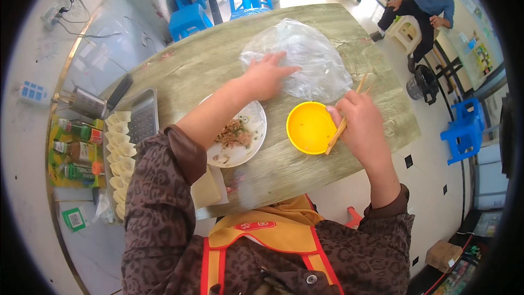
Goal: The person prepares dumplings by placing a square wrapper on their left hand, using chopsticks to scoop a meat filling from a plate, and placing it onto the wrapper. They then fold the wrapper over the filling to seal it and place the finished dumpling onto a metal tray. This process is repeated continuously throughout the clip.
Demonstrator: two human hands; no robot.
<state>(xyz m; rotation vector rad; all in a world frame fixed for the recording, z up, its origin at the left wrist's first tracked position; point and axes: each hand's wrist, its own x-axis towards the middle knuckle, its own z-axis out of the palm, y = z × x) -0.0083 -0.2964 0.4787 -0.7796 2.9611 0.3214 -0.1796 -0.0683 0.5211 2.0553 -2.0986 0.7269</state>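
Observation:
My left hand (pixel 268 76) rests with spread fingers on a crumpled clear plastic bag (pixel 313 57) at the far part of the table. In my right hand (pixel 358 121) is a pair of wooden chopsticks (pixel 338 136), their lower ends beside the rim of a yellow plastic bowl (pixel 309 128). A white plate (pixel 256 147) with minced filling (pixel 235 134) lies partly under my left forearm. Nearer to me is a stack of square dough wrappers (pixel 206 188). A metal tray (pixel 150 110) at the left holds several folded wrappers (pixel 122 149) in rows.
A perforated metal utensil holder (pixel 88 102) and several bottles (pixel 84 132) stand left of the tray. Blue plastic stools (pixel 190 20) are beyond the table (pixel 196 61). A person (pixel 430 0) sits at the upper right, near a black bin (pixel 421 84).

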